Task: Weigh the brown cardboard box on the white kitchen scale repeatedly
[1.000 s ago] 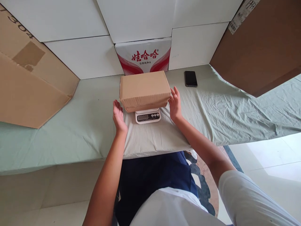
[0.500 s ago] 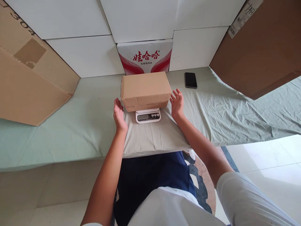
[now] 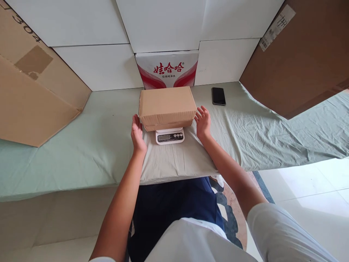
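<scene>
A closed brown cardboard box (image 3: 167, 103) rests on a white digital kitchen scale (image 3: 170, 142). The box covers most of the scale, leaving its front panel with display and buttons visible. My left hand (image 3: 137, 134) is upright at the box's left side, fingers stretched out. On the opposite side, my right hand (image 3: 203, 122) is open with its fingers loosely spread near the box's right front corner. Both palms face inward; whether the fingertips touch the cardboard I cannot tell.
A black phone (image 3: 218, 96) lies on the green cloth (image 3: 109, 145) to the right. Behind the box stands a white and red carton (image 3: 167, 65) against white panels (image 3: 163, 25). Large cardboard sheets (image 3: 46, 105) flank the left side, and a brown carton (image 3: 302, 58) the right.
The whole view has shifted slightly, with the scene lower and a little to the left. Both hands keep about the same places beside the box, and the box stays on the scale.
</scene>
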Available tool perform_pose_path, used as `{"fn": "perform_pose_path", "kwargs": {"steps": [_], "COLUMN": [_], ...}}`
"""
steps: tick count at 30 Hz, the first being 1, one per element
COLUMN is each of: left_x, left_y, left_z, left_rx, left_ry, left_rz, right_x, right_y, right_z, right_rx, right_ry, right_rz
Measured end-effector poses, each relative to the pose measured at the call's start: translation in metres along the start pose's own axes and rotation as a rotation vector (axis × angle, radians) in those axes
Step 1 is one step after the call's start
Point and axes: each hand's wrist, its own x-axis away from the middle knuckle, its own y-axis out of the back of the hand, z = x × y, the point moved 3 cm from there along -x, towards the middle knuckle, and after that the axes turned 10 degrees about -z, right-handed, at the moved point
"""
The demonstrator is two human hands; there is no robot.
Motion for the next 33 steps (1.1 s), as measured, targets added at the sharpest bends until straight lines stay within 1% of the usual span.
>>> {"fn": "perform_pose_path", "kwargs": {"steps": [6,14,19,28,33], "left_x": [0.001,-0.0006,0.0007,0.0012,0.0009], "left_y": [-0.0008,-0.0013,-0.002,-0.0029,-0.0037], "left_z": [-0.0025,-0.003,-0.0037,-0.0029,-0.0034], "left_rx": [0.054,0.065,0.061,0.063,0.06], "left_ry": [0.027,0.05,0.041,0.02,0.037], "left_rz": [-0.028,-0.047,-0.028,-0.002,0.001], "right_x": [0.0037,0.0035,0.0026,0.0062,0.0067], "right_y": [-0.0001,-0.0011,-0.0008,-0.0046,-0.0054], "right_z": [0.0076,0.0042,0.0042,0.0071,0.0073], "right_rx": [-0.071,-0.069,-0.065,-0.096,-0.071], "right_ry": [-0.003,0.018,0.035,0.014,0.012], "right_rz": [-0.027,0.004,0.016,0.011,0.026]}}
